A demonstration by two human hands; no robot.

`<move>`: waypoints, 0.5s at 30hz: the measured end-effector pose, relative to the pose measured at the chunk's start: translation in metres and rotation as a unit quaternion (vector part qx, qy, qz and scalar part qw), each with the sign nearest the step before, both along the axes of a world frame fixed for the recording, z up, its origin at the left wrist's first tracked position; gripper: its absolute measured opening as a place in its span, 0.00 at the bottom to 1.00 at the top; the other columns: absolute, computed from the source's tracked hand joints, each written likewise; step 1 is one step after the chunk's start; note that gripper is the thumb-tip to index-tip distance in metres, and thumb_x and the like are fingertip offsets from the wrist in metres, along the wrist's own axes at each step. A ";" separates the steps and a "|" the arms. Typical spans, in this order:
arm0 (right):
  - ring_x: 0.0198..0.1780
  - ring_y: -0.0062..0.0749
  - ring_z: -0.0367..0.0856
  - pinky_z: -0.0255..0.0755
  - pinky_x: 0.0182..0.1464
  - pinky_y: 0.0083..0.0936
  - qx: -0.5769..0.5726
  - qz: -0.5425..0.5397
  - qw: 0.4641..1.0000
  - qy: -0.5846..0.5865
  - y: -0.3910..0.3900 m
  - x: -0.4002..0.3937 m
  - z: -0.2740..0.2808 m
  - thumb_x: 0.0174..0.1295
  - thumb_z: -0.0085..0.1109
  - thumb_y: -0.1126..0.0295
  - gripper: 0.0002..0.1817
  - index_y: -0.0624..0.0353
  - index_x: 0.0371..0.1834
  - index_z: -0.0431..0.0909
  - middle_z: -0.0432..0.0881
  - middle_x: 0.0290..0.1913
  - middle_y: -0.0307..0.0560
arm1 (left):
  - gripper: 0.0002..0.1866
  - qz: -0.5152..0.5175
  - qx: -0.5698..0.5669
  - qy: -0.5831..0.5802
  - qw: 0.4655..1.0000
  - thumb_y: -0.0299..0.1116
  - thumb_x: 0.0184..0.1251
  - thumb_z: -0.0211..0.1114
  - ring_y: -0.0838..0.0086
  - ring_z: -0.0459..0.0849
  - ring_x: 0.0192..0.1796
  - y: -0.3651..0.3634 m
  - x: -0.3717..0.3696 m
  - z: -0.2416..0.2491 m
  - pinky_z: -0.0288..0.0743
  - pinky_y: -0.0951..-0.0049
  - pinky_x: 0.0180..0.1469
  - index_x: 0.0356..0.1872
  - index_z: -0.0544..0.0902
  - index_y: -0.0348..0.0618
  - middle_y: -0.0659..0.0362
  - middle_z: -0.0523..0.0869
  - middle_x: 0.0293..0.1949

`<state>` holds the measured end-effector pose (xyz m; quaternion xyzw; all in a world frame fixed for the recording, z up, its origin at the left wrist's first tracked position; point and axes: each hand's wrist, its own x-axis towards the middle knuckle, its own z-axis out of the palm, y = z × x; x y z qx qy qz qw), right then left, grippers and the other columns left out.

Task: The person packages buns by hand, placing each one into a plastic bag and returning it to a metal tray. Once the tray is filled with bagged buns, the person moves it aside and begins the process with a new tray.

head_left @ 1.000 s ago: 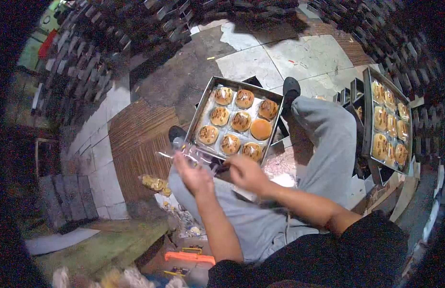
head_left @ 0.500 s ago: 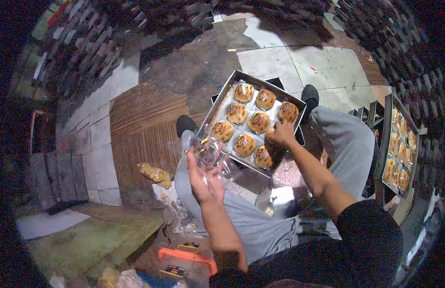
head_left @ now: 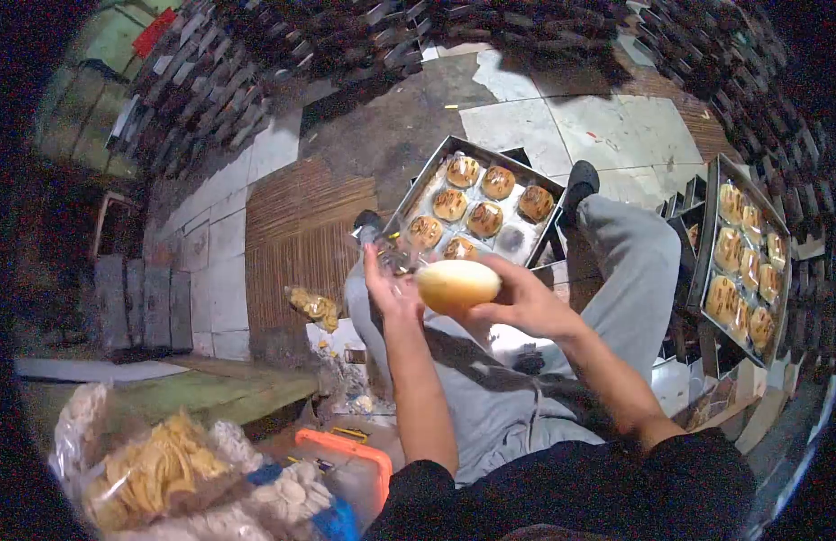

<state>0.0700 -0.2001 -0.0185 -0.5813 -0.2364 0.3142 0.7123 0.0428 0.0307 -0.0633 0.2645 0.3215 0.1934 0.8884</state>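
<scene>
a: what are our hands doing?

b: our right hand grips a pale bun, fingers curled round its far end so the near end points toward the left. our left hand is raised beside it, palm toward the bun, fingers partly closed on a clear bag. the two sit nearly touching, which reads to us as the bag held ready at the bun's free end.

a: where is the bun, exactly?

b: in the air above our lap, just in front of a metal tray. it rests on nothing; the right hand carries all of it.

a: and the tray?

b: it lies past our knees, tilted, between our shoes. it holds browned buns in rows, most looking glossy as if wrapped, though we cannot tell for sure. one spot near the right side is bare, close to where the right hand is.

a: anything else around us?

b: a second tray of buns stands to the right, within arm's reach. low to our left an orange-rimmed box sits by our hip, and bags of snacks fill the near left corner. a small packet lies on the floor by a woven mat. we sit with grey trousers stretched out, so everything stays close in front.
</scene>
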 end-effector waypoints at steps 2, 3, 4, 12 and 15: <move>0.64 0.54 0.79 0.74 0.66 0.37 -0.129 -0.008 0.948 -0.291 0.016 -0.003 0.032 0.60 0.71 0.73 0.32 0.60 0.70 0.72 0.76 0.66 0.58 | 0.30 -0.101 -0.010 -0.035 0.994 0.61 0.75 0.56 0.43 0.85 0.56 0.009 0.001 -0.010 0.82 0.37 0.54 0.60 0.76 0.45 0.44 0.85 0.54; 0.65 0.58 0.77 0.73 0.67 0.38 -0.128 -0.027 0.923 -0.361 0.022 -0.009 0.034 0.61 0.70 0.73 0.31 0.59 0.70 0.72 0.75 0.66 0.61 | 0.34 -0.029 0.035 0.027 0.999 0.65 0.75 0.52 0.45 0.86 0.53 -0.027 0.006 0.038 0.84 0.42 0.54 0.63 0.76 0.43 0.42 0.85 0.53; 0.67 0.61 0.75 0.72 0.68 0.40 -0.125 -0.047 0.894 -0.428 0.027 -0.017 0.032 0.62 0.68 0.73 0.31 0.59 0.70 0.72 0.74 0.67 0.64 | 0.36 -0.084 0.075 0.047 0.992 0.66 0.76 0.48 0.49 0.88 0.51 -0.022 0.001 0.040 0.85 0.50 0.54 0.61 0.77 0.40 0.43 0.87 0.50; 0.77 0.59 0.65 0.62 0.77 0.44 -0.192 0.006 0.898 -0.397 0.027 -0.013 0.002 0.70 0.53 0.70 0.29 0.54 0.76 0.67 0.65 0.76 0.64 | 0.28 0.040 -0.027 -0.016 0.999 0.56 0.79 0.48 0.56 0.88 0.47 -0.046 0.001 0.003 0.83 0.57 0.53 0.58 0.78 0.39 0.51 0.87 0.48; 0.81 0.60 0.55 0.54 0.80 0.47 -0.198 0.046 0.911 -0.359 0.036 -0.009 -0.010 0.67 0.56 0.73 0.33 0.53 0.78 0.65 0.59 0.79 0.65 | 0.27 0.022 -0.011 -0.089 0.996 0.51 0.82 0.49 0.57 0.83 0.58 -0.061 -0.001 -0.014 0.77 0.58 0.63 0.65 0.75 0.38 0.50 0.83 0.59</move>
